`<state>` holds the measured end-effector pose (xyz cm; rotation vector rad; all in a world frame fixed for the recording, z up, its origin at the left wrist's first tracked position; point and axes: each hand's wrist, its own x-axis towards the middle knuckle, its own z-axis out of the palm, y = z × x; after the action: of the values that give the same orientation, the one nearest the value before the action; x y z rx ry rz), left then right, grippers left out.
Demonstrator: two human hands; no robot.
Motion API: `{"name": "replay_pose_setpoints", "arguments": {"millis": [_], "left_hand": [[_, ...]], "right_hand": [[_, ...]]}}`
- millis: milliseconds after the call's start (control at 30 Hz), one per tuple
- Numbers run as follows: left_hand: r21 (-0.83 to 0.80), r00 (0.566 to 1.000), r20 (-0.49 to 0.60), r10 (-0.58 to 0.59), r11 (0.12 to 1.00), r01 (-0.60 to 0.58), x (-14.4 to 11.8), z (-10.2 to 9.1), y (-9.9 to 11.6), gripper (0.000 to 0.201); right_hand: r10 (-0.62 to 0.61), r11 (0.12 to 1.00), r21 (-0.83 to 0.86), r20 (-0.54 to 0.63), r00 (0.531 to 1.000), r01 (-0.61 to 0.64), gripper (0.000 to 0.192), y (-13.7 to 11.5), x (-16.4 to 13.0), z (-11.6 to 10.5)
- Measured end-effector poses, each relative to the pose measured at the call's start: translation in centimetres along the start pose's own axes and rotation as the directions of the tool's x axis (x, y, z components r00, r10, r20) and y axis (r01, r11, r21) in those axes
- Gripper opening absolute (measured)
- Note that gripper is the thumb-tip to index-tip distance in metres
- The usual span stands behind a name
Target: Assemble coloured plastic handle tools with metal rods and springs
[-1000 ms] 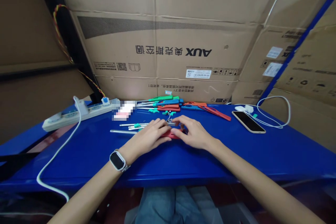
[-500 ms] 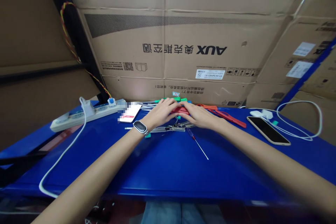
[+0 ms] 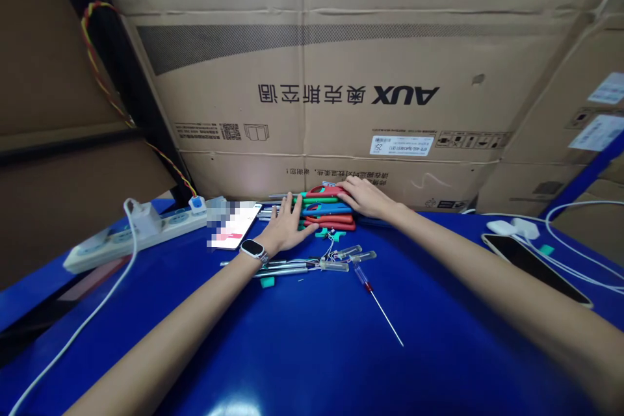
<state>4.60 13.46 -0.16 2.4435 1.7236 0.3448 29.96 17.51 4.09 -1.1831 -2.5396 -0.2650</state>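
Note:
Several long tools with coloured plastic handles and thin metal rods, much like stick lighters, lie in a row at the back of the table. Among them are a red handle [image 3: 327,191], a green handle [image 3: 324,199] and a blue handle [image 3: 326,208]. My right hand [image 3: 368,197] curls its fingers over the right end of the rearmost red handle. Spread out flat, my left hand [image 3: 285,227] lies over the rods at the left side of the row. In front of the hands are clear plastic pieces with wires [image 3: 334,265] and metal rods [image 3: 285,268].
A screwdriver [image 3: 363,276] lies in front, its shaft towards me. On the left are a lit phone [image 3: 238,224] and a power strip [image 3: 117,244] with a white cable. A dark phone [image 3: 536,270] and white chargers [image 3: 511,227] lie right. Cardboard [image 3: 341,52] stands behind.
My hands have moved apart, the left one opening flat. The red handles from the right now lie in the row with the others. The camera view has shifted closer.

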Motion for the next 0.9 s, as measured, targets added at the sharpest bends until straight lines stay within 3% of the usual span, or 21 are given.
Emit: {"name": "replay_pose_setpoints", "arguments": {"millis": [233,367,567,900], "left_hand": [[-0.031,0.998,0.020,0.063,0.998,-0.063,0.6,0.6,-0.1,0.101],[-0.117,0.992,-0.001,0.126,0.985,-0.126,0.7,0.7,0.2,0.098],[-0.025,0.969,-0.192,0.154,0.986,-0.162,0.9,1.0,0.4,0.080],[0.021,0.981,-0.126,0.146,0.989,-0.145,0.5,1.1,0.0,0.081]], "right_hand": [[0.040,0.999,0.016,-0.093,0.995,-0.038,0.036,-0.4,0.1,-0.6],[0.088,0.995,0.057,-0.032,0.996,-0.086,0.031,-0.4,0.2,-1.0],[0.146,0.988,0.055,0.035,0.989,-0.147,0.033,-0.7,0.5,-1.1],[0.225,0.970,0.088,0.015,0.974,-0.225,0.035,-2.2,0.6,-0.6]]}}
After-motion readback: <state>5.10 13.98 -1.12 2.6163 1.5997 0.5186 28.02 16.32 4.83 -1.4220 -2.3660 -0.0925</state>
